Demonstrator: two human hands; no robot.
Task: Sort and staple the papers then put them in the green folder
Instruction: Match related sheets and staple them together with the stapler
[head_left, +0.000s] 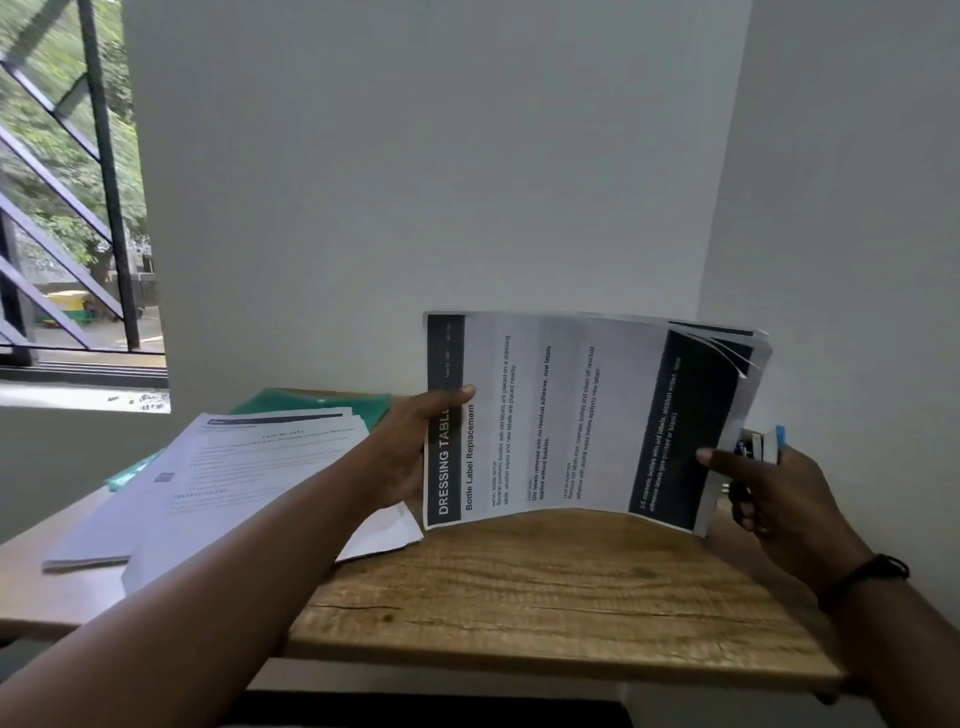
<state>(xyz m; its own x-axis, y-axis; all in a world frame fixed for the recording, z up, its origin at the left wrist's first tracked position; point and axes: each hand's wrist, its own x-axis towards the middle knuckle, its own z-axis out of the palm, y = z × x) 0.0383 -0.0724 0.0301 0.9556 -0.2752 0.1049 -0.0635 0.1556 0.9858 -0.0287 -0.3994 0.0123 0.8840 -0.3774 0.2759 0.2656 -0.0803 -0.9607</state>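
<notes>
The papers (582, 415) are a bundle held up above the tabletop (545, 587), turned sideways so the long side runs left to right between the two hands. The left hand (415, 447) pinches the left end, thumb on the front. The right hand (763, 493) is at the right end, thumb on the sheet, its fingers curled round a stapler (761, 447) that sits right at that edge. I think stapling that end comes next. More papers (218, 478) lie on the left over the green folder (322, 405).
</notes>
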